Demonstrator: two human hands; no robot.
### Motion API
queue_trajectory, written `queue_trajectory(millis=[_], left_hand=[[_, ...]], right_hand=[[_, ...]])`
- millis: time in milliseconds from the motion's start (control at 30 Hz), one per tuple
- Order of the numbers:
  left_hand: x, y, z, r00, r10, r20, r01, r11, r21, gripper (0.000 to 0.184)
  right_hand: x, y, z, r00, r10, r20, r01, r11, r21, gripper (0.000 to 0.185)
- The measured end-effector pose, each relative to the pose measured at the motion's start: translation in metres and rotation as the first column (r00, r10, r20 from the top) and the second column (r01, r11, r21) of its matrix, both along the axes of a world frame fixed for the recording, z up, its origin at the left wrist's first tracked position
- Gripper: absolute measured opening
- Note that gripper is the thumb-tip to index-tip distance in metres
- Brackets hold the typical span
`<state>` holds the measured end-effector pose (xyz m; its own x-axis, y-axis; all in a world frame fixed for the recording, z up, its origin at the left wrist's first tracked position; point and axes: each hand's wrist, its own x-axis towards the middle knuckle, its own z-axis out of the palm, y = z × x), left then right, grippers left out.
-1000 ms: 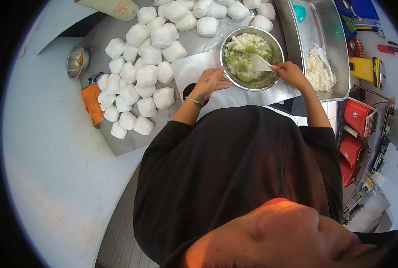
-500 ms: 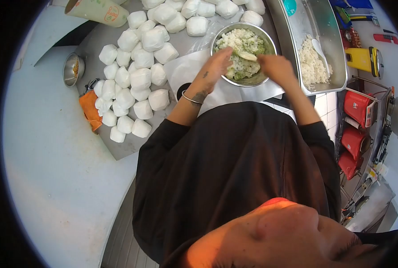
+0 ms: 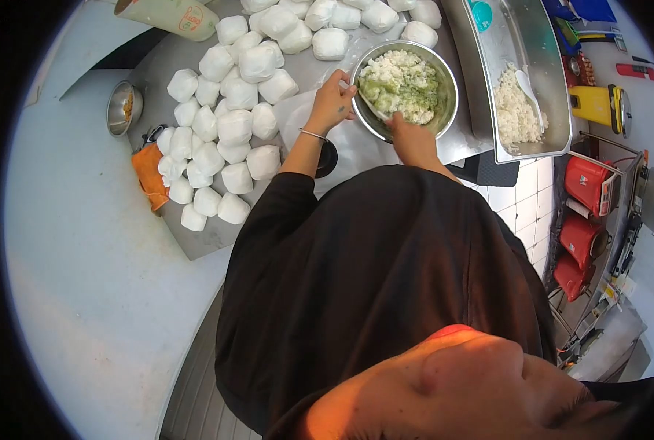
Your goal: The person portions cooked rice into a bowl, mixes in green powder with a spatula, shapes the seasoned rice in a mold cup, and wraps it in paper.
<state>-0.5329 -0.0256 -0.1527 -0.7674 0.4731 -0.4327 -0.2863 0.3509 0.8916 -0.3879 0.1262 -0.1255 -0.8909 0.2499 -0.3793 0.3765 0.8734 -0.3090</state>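
Note:
A round metal mixing bowl [image 3: 453, 99] holds white rice mixed with a green, mashed-looking food [image 3: 400, 86]. My left hand [image 3: 333, 104] is at the bowl's left side, its fingers curled against the rim. My right hand [image 3: 413, 141] reaches over the near rim, closed on a pale spoon [image 3: 375, 110]. The spoon lies along the bowl's left inner side, its tip in the food. Beneath the bowl is a white sheet [image 3: 298, 110] on the metal table.
Several white wrapped bundles [image 3: 235, 126] cover the table's left and far parts. At right, a deep metal pan [image 3: 481, 95] contains rice [image 3: 516, 110] and a white spoon [image 3: 526, 88]. A small metal bowl [image 3: 114, 110] and an orange cloth [image 3: 149, 176] are at far left.
My left hand has moved from over the food to the bowl's left rim. My right hand has swung left and nearer me, taking the spoon to the bowl's left side.

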Motion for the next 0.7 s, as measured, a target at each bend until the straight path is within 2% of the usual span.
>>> queue_trajectory(millis=[100, 200, 300, 400, 433, 467, 533, 633, 700], left_hand=[[0.007, 0.000, 0.004, 0.999, 0.019, -0.047, -0.021, 0.999, -0.050, 0.023], [0.008, 0.000, -0.002, 0.998, 0.022, -0.057, -0.024, 0.999, -0.031, 0.022], [0.009, -0.001, 0.001, 0.998, 0.039, -0.040, -0.039, 0.999, -0.011, 0.022], [0.009, 0.000, 0.002, 0.999, 0.044, -0.023, -0.045, 0.999, -0.007, 0.023], [0.009, 0.000, 0.002, 0.999, 0.053, -0.012, -0.053, 0.999, -0.003, 0.023], [0.008, 0.000, 0.002, 0.998, 0.060, -0.001, -0.060, 0.998, 0.000, 0.024], [0.007, 0.000, 0.004, 0.998, 0.064, 0.012, -0.064, 0.998, 0.018, 0.024], [0.010, 0.002, -0.006, 0.995, 0.102, 0.013, -0.102, 0.993, 0.062, 0.024], [0.009, 0.005, -0.012, 0.991, 0.130, -0.010, -0.129, 0.989, 0.079, 0.023]], right_hand=[[-0.017, 0.028, 0.015, 1.000, -0.008, -0.001, 0.008, 0.999, 0.053, 0.030], [-0.017, 0.085, 0.011, 0.989, -0.100, -0.105, 0.076, 0.975, -0.208, 0.032], [-0.009, 0.121, -0.003, 0.980, -0.130, -0.152, 0.096, 0.973, -0.212, 0.032], [-0.011, 0.121, 0.027, 0.904, -0.314, 0.291, 0.409, 0.835, -0.368, 0.031], [-0.012, 0.117, 0.047, 0.916, -0.282, 0.285, 0.386, 0.816, -0.431, 0.029], [-0.010, 0.121, 0.052, 0.975, -0.195, 0.106, 0.221, 0.874, -0.432, 0.029], [-0.004, 0.134, 0.059, 0.969, 0.017, -0.245, -0.104, 0.932, -0.346, 0.028], [-0.023, 0.101, 0.130, 0.980, 0.068, -0.187, -0.063, 0.998, 0.031, 0.024], [-0.032, 0.085, 0.106, 0.984, 0.145, -0.099, -0.117, 0.964, 0.240, 0.021]])
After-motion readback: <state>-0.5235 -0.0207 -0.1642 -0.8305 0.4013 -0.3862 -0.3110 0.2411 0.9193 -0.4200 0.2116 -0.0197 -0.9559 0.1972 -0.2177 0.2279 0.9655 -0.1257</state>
